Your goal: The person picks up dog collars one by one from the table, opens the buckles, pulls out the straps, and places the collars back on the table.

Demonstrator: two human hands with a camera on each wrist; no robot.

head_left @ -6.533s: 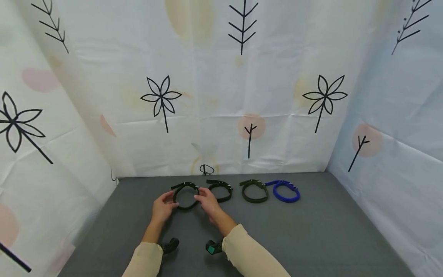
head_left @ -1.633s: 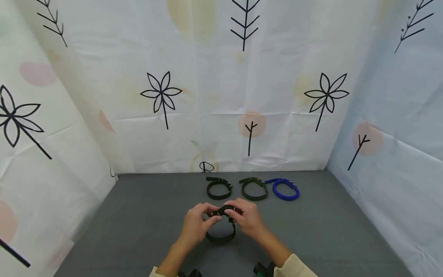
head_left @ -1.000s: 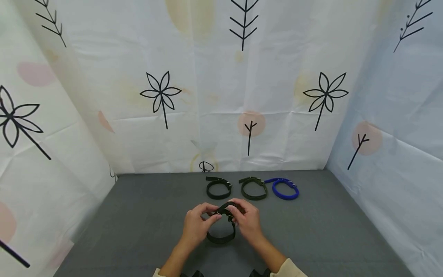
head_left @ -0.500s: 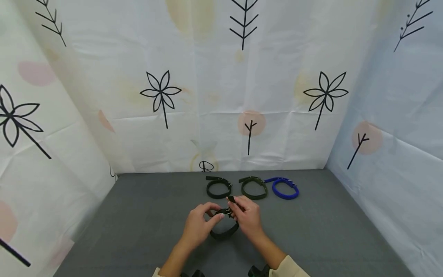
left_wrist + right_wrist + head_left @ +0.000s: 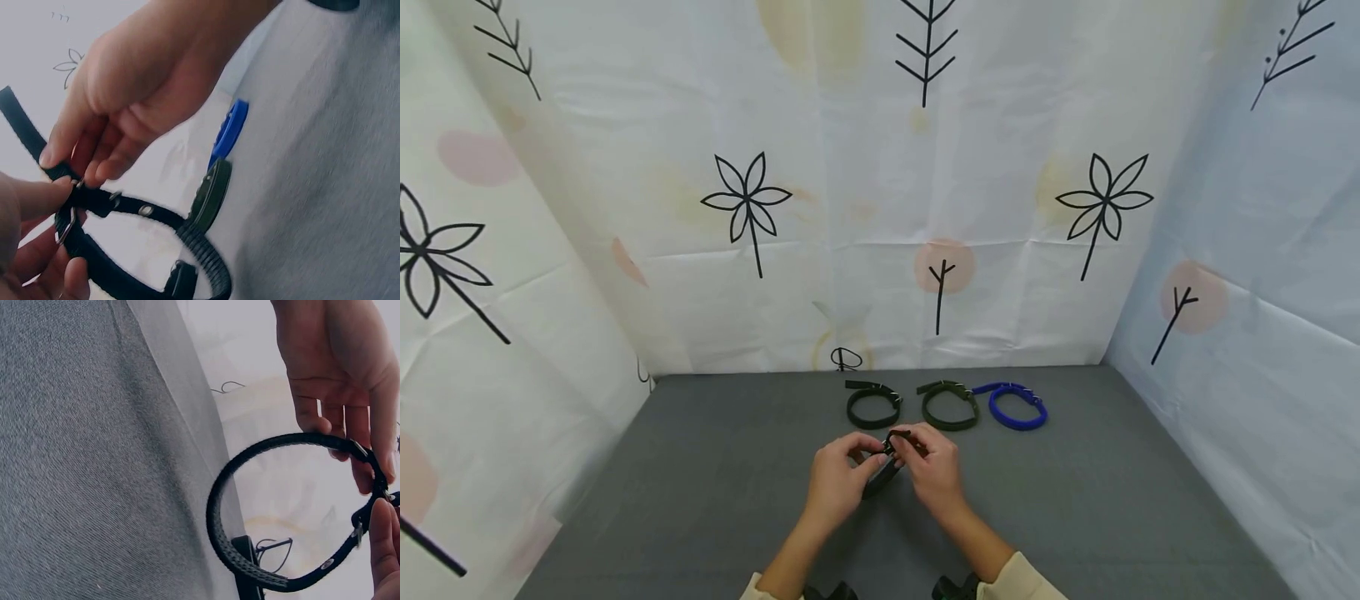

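Left and in front of the green collar (image 5: pixel 951 426), I watch a black collar (image 5: pixel 882 478) held up, the left hand (image 5: pixel 837 479) pinching it near the buckle (image 5: pixel 67 226), the right hand (image 5: pixel 934 468) its strap. A second black collar (image 5: pixel 872 425) lies left of the green collar, a blue collar (image 5: pixel 1018 425) just right.

Blk collar (image 5: pixel 214 515), looped, metal ftgs (image 5: pixel 359 534), held up.

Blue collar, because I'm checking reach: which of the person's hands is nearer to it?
Right. The right hand is left of the blue collar and closer to the person; the left hand is even farther left.
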